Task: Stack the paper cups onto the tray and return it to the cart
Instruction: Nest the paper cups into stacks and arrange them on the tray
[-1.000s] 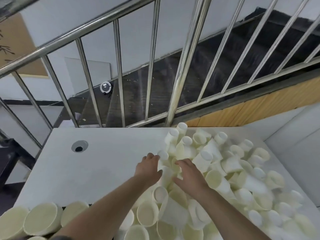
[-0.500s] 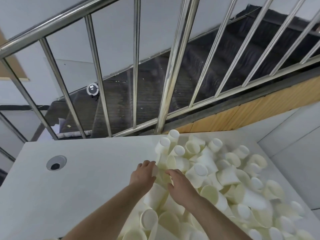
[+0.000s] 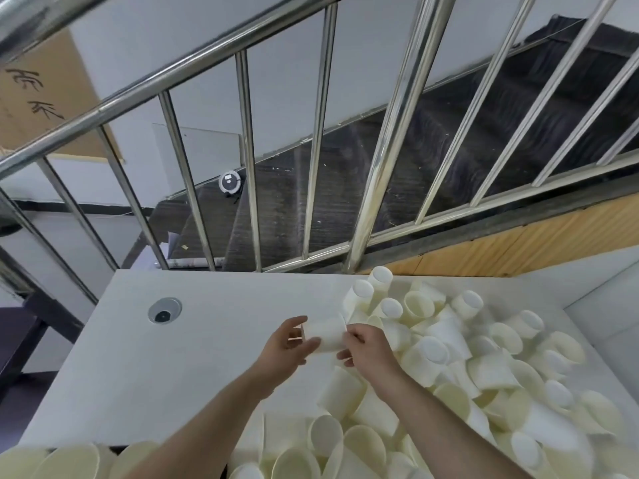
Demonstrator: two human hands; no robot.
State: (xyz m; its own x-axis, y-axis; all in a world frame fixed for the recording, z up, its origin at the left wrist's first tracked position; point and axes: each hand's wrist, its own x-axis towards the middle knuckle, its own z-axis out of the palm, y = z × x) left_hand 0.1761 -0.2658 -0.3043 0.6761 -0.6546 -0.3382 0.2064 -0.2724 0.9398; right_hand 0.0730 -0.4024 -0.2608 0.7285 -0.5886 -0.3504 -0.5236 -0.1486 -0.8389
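Observation:
A big loose heap of white paper cups (image 3: pixel 460 361) covers the right half of the white table (image 3: pixel 193 357). One paper cup (image 3: pixel 326 335) lies on its side in the air between my hands, just left of the heap. My left hand (image 3: pixel 285 344) grips its left end with thumb and fingers. My right hand (image 3: pixel 368 347) holds its right end. Several more cups (image 3: pixel 69 461) lie along the near left edge. No tray or cart shows in this view.
A steel stair railing (image 3: pixel 390 140) rises right behind the table. A round cable hole (image 3: pixel 164 310) sits in the table's left part. Beyond the rail are dark stairs and a robot vacuum (image 3: pixel 231 181) on the floor below.
Both hands pulled out of the heap and moved left, lifting one cup held sideways between them. The camera tilted up and shifted.

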